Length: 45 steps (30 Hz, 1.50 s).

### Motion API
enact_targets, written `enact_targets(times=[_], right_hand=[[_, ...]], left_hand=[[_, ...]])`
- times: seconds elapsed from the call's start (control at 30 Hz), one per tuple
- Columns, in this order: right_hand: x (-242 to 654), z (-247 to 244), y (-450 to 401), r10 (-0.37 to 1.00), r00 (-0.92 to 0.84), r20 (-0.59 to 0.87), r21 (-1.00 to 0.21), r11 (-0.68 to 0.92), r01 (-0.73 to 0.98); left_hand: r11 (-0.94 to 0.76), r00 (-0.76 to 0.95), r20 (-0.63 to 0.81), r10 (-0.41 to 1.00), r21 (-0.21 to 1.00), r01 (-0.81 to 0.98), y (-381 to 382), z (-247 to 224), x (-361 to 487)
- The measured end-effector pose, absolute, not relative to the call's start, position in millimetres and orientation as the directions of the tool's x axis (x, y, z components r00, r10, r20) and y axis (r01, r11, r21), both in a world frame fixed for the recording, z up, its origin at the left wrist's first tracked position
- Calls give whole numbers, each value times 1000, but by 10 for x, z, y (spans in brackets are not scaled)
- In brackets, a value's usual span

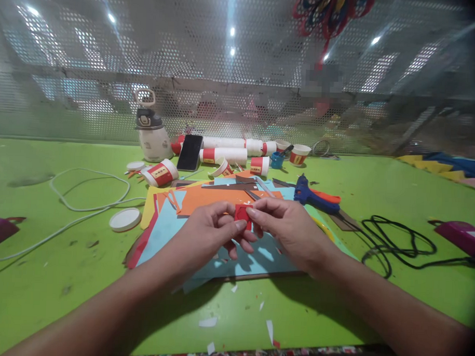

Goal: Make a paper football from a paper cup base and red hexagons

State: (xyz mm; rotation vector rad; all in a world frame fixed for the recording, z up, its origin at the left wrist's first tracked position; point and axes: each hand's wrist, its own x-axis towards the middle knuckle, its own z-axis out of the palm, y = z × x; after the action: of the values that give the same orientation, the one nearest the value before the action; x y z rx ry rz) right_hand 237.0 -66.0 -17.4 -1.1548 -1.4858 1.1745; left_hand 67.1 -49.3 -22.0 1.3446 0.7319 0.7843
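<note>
A small red paper piece (242,213) is pinched between both hands over the stack of coloured paper. My left hand (216,226) grips its left side, the thumb lying across its lower part. At its right edge, my right hand (285,221) closes thumb and fingertips on it. Beneath the hands lie a light blue sheet (172,248) and an orange sheet (205,198). Just behind the fingers a pair of scissors (252,194) shows in part, with a yellow handle (323,229) to the right of my right hand.
A blue glue gun (315,196) with a black cable (399,241) rests on the right. Paper cups (225,156), a phone (190,152), a bottle (153,138) and a paint jar (277,159) stand behind the paper. At left are a white lid (125,219) and cable (84,211).
</note>
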Motion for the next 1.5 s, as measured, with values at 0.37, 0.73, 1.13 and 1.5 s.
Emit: enact_targets(times=[0.37,0.73,1.13,1.5], right_hand=[[2386,-172,-658,975,-190,114,-985,137,110],[2417,-224,-597,955,-287,71,-995,45,-94],[2424,-227,-605,947,-318,34,-991,-8,-131],[2386,-262,-594,973,-220,74,-997,66,-43]], left_hand=[[23,512,-18,859,1000,-2,-492,-195,674],[17,524,-12,851,1000,-6,-467,-222,653],[50,569,-28,822,998,-24,-468,-215,661],[65,572,-16,820,996,-66,-489,-254,668]])
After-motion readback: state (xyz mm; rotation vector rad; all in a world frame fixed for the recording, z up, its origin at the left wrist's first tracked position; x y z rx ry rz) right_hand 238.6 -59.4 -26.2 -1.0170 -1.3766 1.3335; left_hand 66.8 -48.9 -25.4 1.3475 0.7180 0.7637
